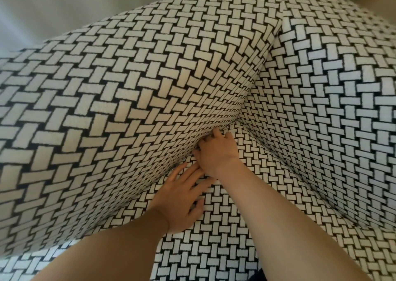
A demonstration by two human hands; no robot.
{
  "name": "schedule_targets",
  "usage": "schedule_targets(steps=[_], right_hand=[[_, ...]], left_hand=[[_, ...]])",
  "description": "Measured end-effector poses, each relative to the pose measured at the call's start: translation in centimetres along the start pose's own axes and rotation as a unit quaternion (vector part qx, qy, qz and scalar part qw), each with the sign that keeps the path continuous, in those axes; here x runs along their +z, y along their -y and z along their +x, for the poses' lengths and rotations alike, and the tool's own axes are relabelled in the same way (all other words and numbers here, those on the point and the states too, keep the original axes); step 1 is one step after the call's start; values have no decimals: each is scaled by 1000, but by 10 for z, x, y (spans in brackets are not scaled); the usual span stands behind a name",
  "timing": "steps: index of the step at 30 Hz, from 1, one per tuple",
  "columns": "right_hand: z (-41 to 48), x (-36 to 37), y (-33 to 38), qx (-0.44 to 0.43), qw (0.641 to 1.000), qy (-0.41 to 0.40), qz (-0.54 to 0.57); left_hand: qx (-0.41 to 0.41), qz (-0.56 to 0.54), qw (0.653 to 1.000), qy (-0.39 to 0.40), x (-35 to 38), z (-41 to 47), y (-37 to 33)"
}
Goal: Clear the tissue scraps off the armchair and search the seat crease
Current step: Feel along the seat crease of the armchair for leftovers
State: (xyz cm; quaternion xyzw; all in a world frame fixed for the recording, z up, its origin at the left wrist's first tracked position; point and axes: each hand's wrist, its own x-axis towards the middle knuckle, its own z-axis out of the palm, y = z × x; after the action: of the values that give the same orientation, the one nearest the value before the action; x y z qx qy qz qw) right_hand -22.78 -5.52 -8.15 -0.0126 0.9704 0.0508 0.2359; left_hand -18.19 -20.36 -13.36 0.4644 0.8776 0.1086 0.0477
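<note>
The left hand point(182, 197) lies open and flat on the seat point(227, 233) of the woven-patterned armchair point(107, 109), its fingers spread toward the seat crease point(231, 121). The right hand point(216, 154), just beyond and overlapping the left fingertips, pushes bent fingers into that crease against the side panel. Whether it pinches anything cannot be told.

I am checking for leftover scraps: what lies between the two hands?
Nothing, in the head view: fingertips of the left hand touch the right hand at the seat crease; only patterned armchair fabric surrounds them.
</note>
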Motion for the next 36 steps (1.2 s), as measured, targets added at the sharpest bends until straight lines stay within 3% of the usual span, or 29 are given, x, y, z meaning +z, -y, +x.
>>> schedule_targets(steps=[7,12,24,36], right_hand=[[2,11,-26,-71,992,-52,93],[5,18,-28,-49,983,-68,165],[1,7,-2,-20,999,5,48],[-9,12,-5,-44,995,-65,62]], left_hand=[[-4,-14,1000,21,-1,0,0],[-1,-15,1000,10,-1,1,0],[2,5,1000,-9,1,0,1],[13,-10,1000,-14,0,0,2]])
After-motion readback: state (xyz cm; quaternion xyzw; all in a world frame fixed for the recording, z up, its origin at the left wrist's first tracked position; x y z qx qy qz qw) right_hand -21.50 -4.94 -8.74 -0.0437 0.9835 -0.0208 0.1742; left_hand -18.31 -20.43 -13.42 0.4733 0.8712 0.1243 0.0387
